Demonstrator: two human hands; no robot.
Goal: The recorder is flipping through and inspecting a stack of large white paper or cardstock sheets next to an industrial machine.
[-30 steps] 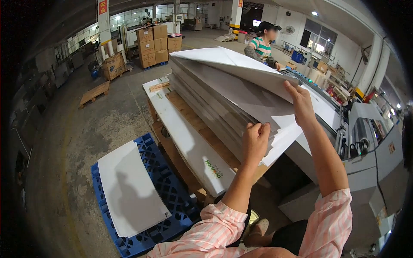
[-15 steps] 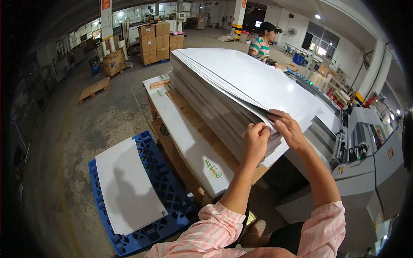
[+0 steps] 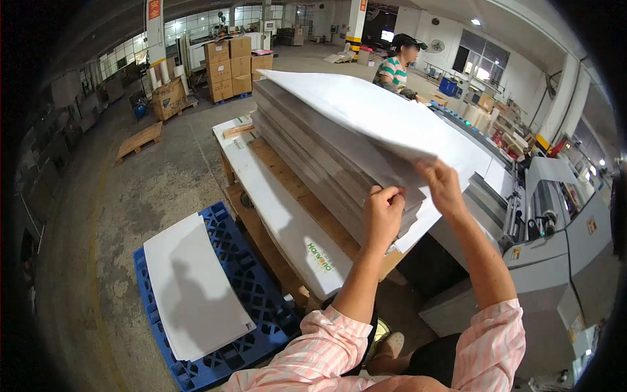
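A tall stack of large white sheets [image 3: 307, 140] stands in front of me, its layered edges facing left. My right hand [image 3: 445, 189] is closed on the near corner of the top white sheet [image 3: 379, 114], which bows upward off the pile. Lower down, at the stack's near corner, my left hand [image 3: 384, 215] is curled with thumb and forefinger together against the sheet edges. What lies between those fingers is hidden. A dark gap shows under the raised sheet, between the two hands.
A white board [image 3: 287, 228] on wood lies under the stack. At lower left, a blue plastic pallet [image 3: 258, 310] bears more white sheets [image 3: 189, 281]. A grey machine [image 3: 542, 261] stands at right. Beyond the stack is another person [image 3: 394, 68]. Cardboard boxes [image 3: 228, 68] stand behind.
My right hand has risen slightly, lifting the top sheet's near corner and widening the gap beneath. My left hand has shifted slightly left and stays low at the stack's edge.
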